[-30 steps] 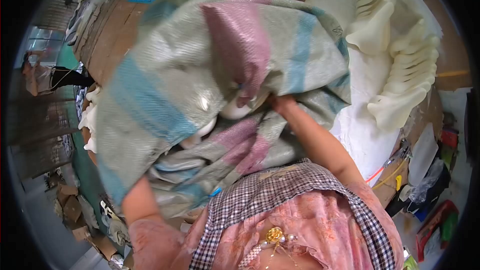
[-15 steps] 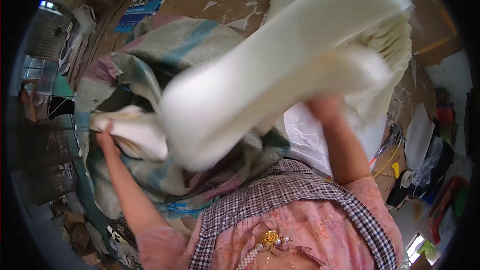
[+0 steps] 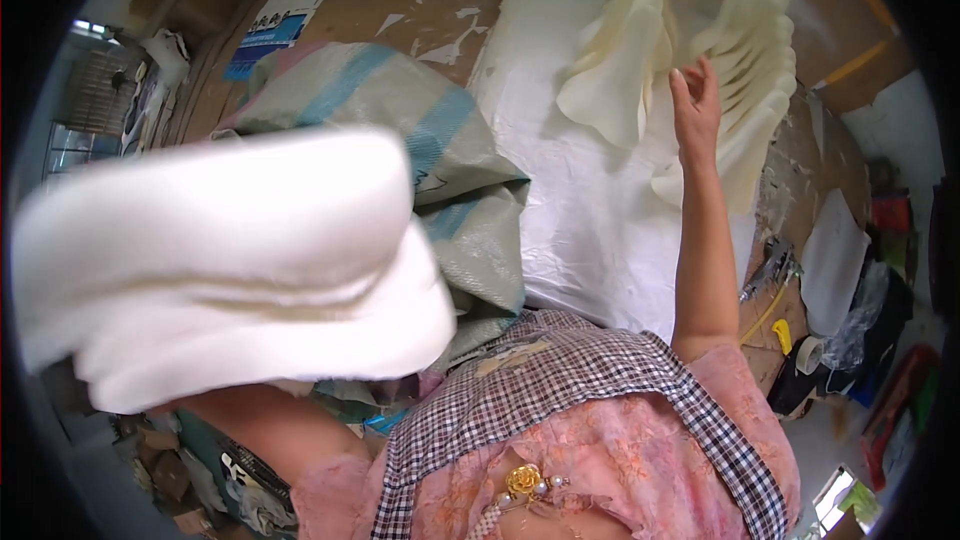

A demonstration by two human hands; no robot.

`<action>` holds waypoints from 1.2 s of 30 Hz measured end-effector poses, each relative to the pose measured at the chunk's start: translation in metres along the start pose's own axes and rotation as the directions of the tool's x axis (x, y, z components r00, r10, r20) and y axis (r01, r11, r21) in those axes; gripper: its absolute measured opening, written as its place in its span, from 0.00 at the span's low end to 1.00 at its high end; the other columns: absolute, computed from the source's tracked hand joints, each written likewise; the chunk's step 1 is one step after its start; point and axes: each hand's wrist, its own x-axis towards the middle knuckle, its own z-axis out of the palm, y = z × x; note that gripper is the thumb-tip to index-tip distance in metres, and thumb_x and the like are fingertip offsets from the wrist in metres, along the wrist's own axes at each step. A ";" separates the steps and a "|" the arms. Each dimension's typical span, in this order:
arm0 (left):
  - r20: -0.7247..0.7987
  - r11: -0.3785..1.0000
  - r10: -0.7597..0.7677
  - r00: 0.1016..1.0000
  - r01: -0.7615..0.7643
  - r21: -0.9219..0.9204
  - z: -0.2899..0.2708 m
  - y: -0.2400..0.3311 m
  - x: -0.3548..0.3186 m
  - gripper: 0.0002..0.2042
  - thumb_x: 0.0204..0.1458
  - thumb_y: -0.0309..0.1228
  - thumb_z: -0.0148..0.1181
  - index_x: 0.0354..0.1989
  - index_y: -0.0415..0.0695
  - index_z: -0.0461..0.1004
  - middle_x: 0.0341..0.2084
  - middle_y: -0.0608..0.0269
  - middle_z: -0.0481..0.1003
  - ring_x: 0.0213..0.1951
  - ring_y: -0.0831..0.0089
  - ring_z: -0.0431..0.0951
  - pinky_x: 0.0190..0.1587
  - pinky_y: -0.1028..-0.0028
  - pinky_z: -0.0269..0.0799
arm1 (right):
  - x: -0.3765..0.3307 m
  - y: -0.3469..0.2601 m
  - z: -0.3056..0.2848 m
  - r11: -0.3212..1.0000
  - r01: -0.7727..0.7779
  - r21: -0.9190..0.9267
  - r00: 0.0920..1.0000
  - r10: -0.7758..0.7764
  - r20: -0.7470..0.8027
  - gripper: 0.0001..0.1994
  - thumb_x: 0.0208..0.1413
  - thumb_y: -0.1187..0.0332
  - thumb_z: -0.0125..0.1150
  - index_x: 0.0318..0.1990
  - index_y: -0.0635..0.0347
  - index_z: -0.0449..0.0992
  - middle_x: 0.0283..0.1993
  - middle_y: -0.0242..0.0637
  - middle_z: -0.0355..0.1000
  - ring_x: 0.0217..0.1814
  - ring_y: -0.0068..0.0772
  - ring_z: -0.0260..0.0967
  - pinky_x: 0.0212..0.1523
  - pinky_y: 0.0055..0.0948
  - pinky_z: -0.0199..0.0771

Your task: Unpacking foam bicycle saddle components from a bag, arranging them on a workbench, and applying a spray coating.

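A thick, white, folded or doubled foam-like piece (image 3: 250,270) is lifted close in front of me at the left, slightly blurred. My left forearm (image 3: 265,425) goes in beneath it; that hand's fingers are hidden, but the piece is held up in the air on that side. Farther off to the right, my right hand (image 3: 697,110) is outstretched with thumb and fingers apart and nothing in it. It is over the right-hand row of overlapping cream curved pieces (image 3: 750,110), touching or just above them. A second row of cream pieces (image 3: 625,60) lies just left of it.
A grey-green woven sack (image 3: 375,90) with blue stripes lies on the left, partly covered by the white piece. White sheeting (image 3: 570,220) covers the middle of the table. Along the right edge lie a yellow-handled tool (image 3: 782,335), a tape roll (image 3: 810,352) and clear plastic (image 3: 860,315).
My left hand was at the sack's mouth on a white piece; that side is now raised toward me. My right hand has left the large blurred foam pieces and reached out to the cream rows.
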 end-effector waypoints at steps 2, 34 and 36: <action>0.122 0.988 0.033 0.992 -0.014 -0.152 0.057 -0.009 0.079 0.31 0.35 0.29 0.62 0.54 0.36 0.63 0.47 0.48 0.69 0.47 0.57 0.72 0.51 0.61 0.68 | -0.036 -0.045 -0.032 0.949 -0.086 0.304 0.971 0.011 0.240 0.24 0.57 0.62 0.53 0.58 0.63 0.60 0.51 0.44 0.68 0.48 0.33 0.68 0.48 0.27 0.67; -0.539 0.655 -0.756 0.372 0.413 -0.633 0.043 -0.232 -0.041 0.08 0.44 0.35 0.58 0.31 0.46 0.71 0.29 0.63 0.73 0.29 0.70 0.73 0.36 0.70 0.70 | -0.258 -0.122 0.167 0.932 -0.127 0.340 -0.182 -0.358 0.916 0.17 0.51 0.67 0.55 0.49 0.63 0.67 0.45 0.49 0.70 0.46 0.47 0.68 0.48 0.36 0.68; -0.337 0.536 -0.814 0.473 0.388 -0.750 0.047 -0.265 -0.034 0.22 0.43 0.37 0.59 0.49 0.50 0.66 0.42 0.63 0.71 0.41 0.63 0.70 0.45 0.62 0.64 | -0.306 -0.066 0.233 0.988 -0.066 0.142 -0.483 -0.156 0.862 0.19 0.51 0.64 0.55 0.50 0.63 0.66 0.46 0.50 0.70 0.47 0.47 0.69 0.48 0.39 0.68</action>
